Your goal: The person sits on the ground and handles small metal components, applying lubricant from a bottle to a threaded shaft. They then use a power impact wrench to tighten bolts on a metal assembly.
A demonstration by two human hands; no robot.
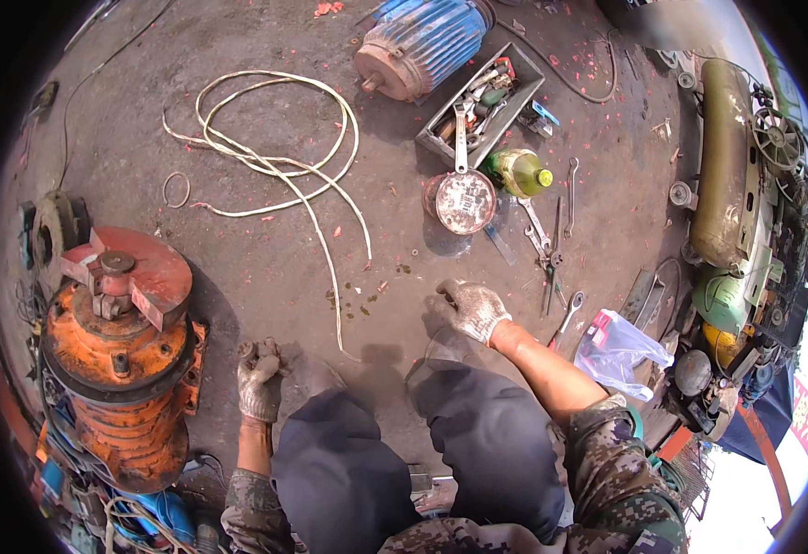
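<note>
My left hand [260, 379], in a dirty work glove, is raised beside my left knee with its fingers curled in. Whether anything lies inside them is hidden. My right hand [474, 309], gloved too, is in front of my right knee, its fingers bent and drawn together over the floor. What they hold, if anything, cannot be made out. Between the hands lies the end of a pale cable [334, 295], apart from both. Beyond my right hand stand a round rusty can [466, 203] with an adjustable wrench [461, 138] across its lid and a green bottle [518, 173].
An orange pump or motor [119, 369] stands at the left. A blue finned motor [431, 42] and a tool box [505, 115] lie at the far side. Wrenches [572, 198], a plastic bag [618, 355] and an air compressor tank [725, 166] are to the right.
</note>
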